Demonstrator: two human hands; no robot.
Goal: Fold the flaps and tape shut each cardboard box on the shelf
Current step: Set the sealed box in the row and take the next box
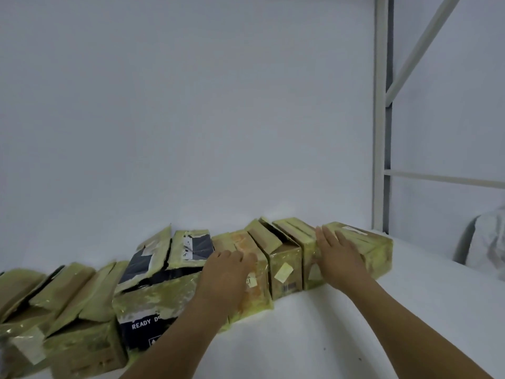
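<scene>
Several cardboard boxes stand in a row along the white shelf point(355, 324), from the bottom left to the right of centre. My left hand point(226, 272) lies flat, fingers straight, on the closed top of a brown box point(254, 296). My right hand point(337, 253) rests with straight fingers on the rightmost box point(378, 248), whose top is closed. Between them a box point(285, 272) has its flaps point(266, 236) standing up. A dark box printed "READY" point(144, 324) also has raised flaps. No tape roll is in view.
Further open boxes point(82, 343) crowd the bottom left corner. A white wall rises behind the row. A white metal rack upright point(379, 119) with a diagonal brace stands at the right. Something pale and crumpled point(486, 242) lies at the right edge.
</scene>
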